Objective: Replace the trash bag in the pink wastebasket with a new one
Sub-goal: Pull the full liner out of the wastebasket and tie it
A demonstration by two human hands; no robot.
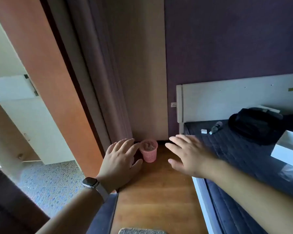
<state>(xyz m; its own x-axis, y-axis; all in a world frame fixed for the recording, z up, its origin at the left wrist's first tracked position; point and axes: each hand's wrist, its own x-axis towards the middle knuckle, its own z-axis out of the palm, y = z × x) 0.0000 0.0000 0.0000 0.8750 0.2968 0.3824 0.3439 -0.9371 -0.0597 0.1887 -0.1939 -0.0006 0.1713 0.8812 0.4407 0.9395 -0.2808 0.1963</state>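
On the wood floor [159,191], the pink wastebasket [149,153] — between two open hands.

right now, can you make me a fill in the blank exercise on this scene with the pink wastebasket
1. The pink wastebasket stands on a ____ floor.
2. The watch sits on the ____ wrist.
3. The left hand and right hand are both ____, holding nothing.
4. On the bed, a bottle lies beside a ____ bag.
Missing words: wooden; left; open; black.

Head-worn view, high, facing forward-down, floor [157,191] well below
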